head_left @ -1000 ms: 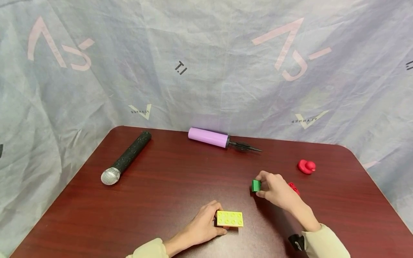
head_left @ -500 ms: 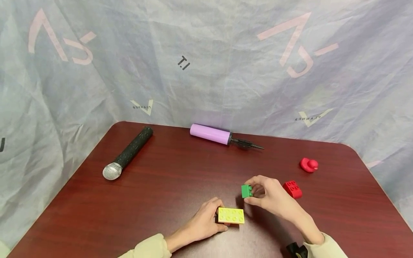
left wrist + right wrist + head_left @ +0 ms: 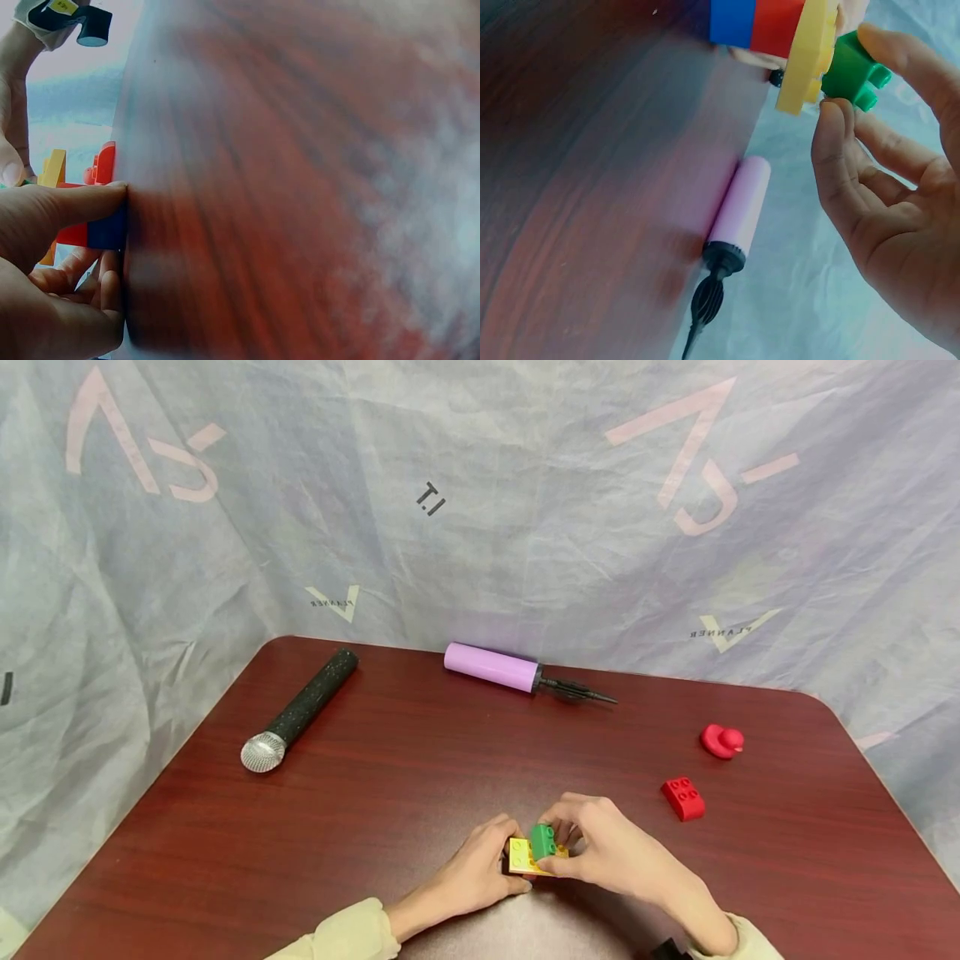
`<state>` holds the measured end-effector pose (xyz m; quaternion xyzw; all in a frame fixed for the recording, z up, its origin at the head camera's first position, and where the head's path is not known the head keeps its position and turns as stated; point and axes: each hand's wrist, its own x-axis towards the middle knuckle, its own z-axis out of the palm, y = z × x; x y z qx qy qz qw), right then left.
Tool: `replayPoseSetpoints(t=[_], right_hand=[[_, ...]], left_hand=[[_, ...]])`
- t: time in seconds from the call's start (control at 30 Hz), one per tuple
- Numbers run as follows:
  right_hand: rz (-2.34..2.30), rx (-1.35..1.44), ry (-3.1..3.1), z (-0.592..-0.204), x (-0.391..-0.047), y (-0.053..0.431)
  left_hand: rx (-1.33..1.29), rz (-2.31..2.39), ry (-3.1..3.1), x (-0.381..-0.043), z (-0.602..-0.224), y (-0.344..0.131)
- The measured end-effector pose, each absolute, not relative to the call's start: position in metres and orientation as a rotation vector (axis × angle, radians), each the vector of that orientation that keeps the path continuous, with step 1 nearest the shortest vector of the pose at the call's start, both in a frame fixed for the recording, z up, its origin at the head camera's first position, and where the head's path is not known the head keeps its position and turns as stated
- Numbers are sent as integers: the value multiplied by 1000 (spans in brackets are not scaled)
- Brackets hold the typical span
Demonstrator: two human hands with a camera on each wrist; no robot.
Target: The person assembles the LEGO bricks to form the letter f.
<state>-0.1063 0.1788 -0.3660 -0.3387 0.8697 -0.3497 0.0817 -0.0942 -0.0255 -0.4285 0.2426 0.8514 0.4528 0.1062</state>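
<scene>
My left hand [image 3: 476, 870] grips a small stack of toy building bricks standing on the table. In the right wrist view the stack shows a blue brick [image 3: 732, 24] at the bottom, a red brick [image 3: 776, 28] on it and a wider yellow brick [image 3: 801, 60] on top, studs outward. Thumb and fingers of my right hand [image 3: 611, 847] pinch a green brick [image 3: 542, 842] right at the yellow studs. Its own studs point sideways, toward the right palm. Part of the yellow brick is hidden behind the right fingers in the head view.
A loose red brick [image 3: 684, 798] and a red rubber duck [image 3: 722, 741] lie at the right. Toward the back is a purple balloon pump [image 3: 491, 667] with a black nozzle. A black microphone [image 3: 311, 697] lies at the left. Printed grey cloth [image 3: 480, 527] hangs behind the table.
My right hand has carried the green brick left and toward me, from beside the loose red brick to the yellow brick's top. The left hand has kept its hold on the stack.
</scene>
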Motion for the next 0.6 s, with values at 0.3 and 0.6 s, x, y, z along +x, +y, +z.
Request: replayPoseSetpoints(t=[0.3, 0.6], right_hand=[[-871, -1078, 2675, -361, -102, 168], [-784, -1030, 2695, -354, -99, 161]], left_hand=[[723, 1341, 2501, -94, -428, -26], [709, 1336, 2502, -94, -427, -26]])
